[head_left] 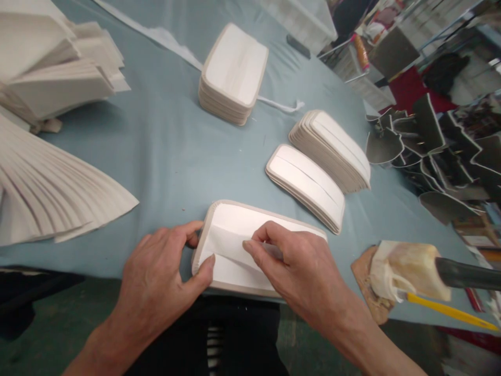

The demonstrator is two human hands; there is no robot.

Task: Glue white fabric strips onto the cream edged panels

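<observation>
A white rounded panel with a beige edge (230,219) lies at the table's front edge. My left hand (166,266) is at its left end, thumb on the top face and index finger at the outer rim, gripping that end between them. Over the middle of the panel, my right hand (293,258) has thumb and index finger pinched on a thin white strip (227,243) that runs along the panel. Behind it sit a short stack of similar panels (307,180) and a taller stack (336,143).
Another stack of panels (237,65) stands farther back. Fanned beige sheets (58,183) and piled pieces (58,68) are at left. At right are a glue-stained container (410,266) and a yellow-handled tool (450,310). Dark cut pieces (426,130) lie beyond the table.
</observation>
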